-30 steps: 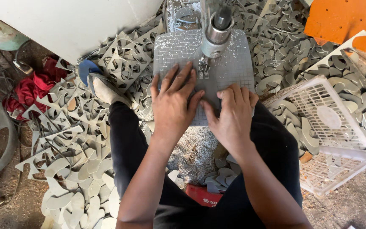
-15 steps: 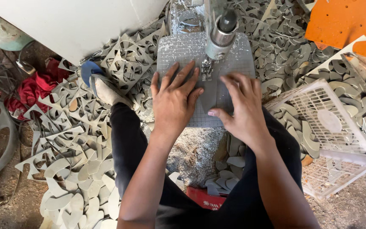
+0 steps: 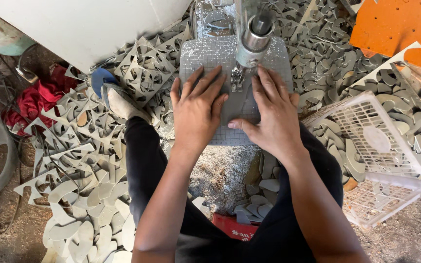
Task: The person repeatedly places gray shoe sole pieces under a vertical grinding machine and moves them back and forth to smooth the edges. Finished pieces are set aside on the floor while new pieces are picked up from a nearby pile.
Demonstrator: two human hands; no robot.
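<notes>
Grey sheet material (image 3: 239, 109), flat and marked with a fine grid, is seen lying on the small machine table (image 3: 205, 53), directly under the metal cutting head (image 3: 254, 39). Both hands are laid flat on this sheet. The left hand (image 3: 196, 112) is pressed palm-down to the left of the blade, fingers spread and pointing away from the body. The right hand (image 3: 271, 114) is placed to the right of the blade, fingers slightly fanned, thumb stretched inward across the sheet toward the left hand. Nothing is pinched or gripped by either hand; the sheet is only held down.

Pale dust and shavings (image 3: 218, 175) are noted below the sheet, between the dark-trousered knees. Grey cut-out offcuts (image 3: 74, 160) are heaped over the floor on all sides. A white plastic basket (image 3: 391, 146) is seen lying tilted at the right, beside more cut pieces. An orange board (image 3: 395, 27) is visible at upper right, red cloth (image 3: 30, 102) at left, and a sandalled foot (image 3: 118, 100) beside the machine.
</notes>
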